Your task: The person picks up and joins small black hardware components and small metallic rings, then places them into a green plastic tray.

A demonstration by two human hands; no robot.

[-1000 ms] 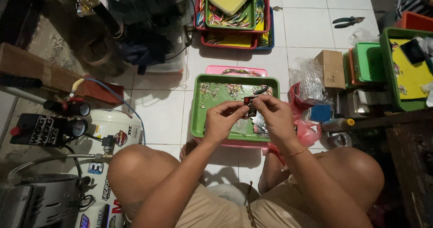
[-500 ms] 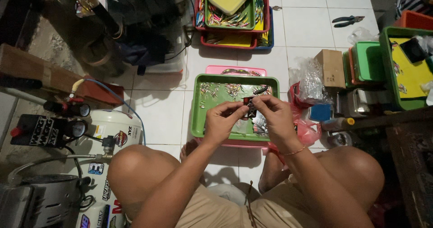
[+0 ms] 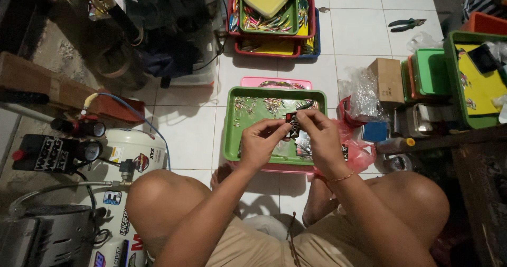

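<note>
I sit on a white tiled floor over a green tray [image 3: 229,135] that rests on a pink tray [image 3: 274,82]. Several small shiny metal pieces [image 3: 264,106] lie in the green tray. My left hand [image 3: 259,143] and my right hand [image 3: 319,135] meet above the tray. Together they pinch a small black and red packet [image 3: 292,124] between thumbs and fingertips. A thin bracelet circles my right wrist.
Stacked red, blue and green trays [image 3: 272,24] with colourful pieces stand further out. A white air compressor [image 3: 127,156] is at my left knee. Clear plastic bags [image 3: 364,90], a cardboard box [image 3: 388,79], green bins [image 3: 430,71] and pliers [image 3: 405,24] lie to the right.
Both hands stay above the green tray holding the small packet; the fingers have shifted only slightly on it.
</note>
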